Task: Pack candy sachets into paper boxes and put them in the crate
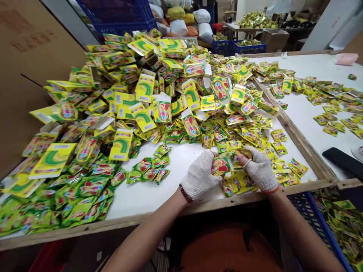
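Note:
My left hand (200,175), in a white knitted glove, is closed around a small printed cardboard box (221,165) with red fruit on its face. To its right my right hand (260,169), gloved with a bare thumb tip, pinches a yellow sachet (238,155) close to the box's right end. Whether the sachet is partly inside the box I cannot tell. Below both hands lie more yellow sachets (241,182) on the white tabletop (136,200). A small group of green sachets (149,169) lies left of my left hand.
A tall heap of yellow-green boxes (144,87) fills the table's back. Green sachets (85,192) pile at left. A wooden strip (295,132) divides the table; a black object (343,162) lies beyond it. A blue crate (326,226) holding packets stands below, right.

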The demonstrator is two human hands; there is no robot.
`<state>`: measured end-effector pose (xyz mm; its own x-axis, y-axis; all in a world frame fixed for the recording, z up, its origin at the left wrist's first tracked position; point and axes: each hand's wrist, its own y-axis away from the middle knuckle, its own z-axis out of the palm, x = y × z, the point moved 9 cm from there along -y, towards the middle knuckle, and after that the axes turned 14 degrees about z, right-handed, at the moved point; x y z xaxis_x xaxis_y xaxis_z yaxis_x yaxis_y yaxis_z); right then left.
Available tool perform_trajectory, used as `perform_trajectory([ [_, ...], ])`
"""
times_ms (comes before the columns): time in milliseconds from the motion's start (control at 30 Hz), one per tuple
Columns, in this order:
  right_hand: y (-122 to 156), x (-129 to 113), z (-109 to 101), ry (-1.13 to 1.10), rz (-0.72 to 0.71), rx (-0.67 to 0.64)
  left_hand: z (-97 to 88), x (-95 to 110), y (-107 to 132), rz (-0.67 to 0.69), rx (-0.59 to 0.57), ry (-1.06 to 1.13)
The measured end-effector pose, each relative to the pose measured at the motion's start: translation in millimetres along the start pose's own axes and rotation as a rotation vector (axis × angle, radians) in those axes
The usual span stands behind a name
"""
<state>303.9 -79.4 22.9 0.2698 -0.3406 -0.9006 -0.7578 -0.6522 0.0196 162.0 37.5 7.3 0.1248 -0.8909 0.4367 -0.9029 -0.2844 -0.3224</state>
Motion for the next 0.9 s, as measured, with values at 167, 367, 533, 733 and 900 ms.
perform_trajectory([
  [167,1.4,-13.2,10.2,0.165,-0.072,-0.122,0.8,-3.7,0.9,0.014,-0.032,-0.051],
  [367,-3.8,-18.6,0.3,0.073,0.001,-0.083,1.0,-7.3,3.6,-0.02,-0.066,-0.065],
  [533,-0.3,3.9,-1.0,-0.119,0.139,0.068,-1.8,-7.7,5.1,-0.072,-0.033,-0.011],
  [733,9.6,-4.7,14.5,0.149,-0.089,0.016,-2.0,-7.9,6.7,-0.064,-0.007,-0.001],
  [900,1.6,-18.9,19.0,0.308,-0.143,-0.151,-0.9,0.3,6.4,0.039,0.001,-0.046],
])
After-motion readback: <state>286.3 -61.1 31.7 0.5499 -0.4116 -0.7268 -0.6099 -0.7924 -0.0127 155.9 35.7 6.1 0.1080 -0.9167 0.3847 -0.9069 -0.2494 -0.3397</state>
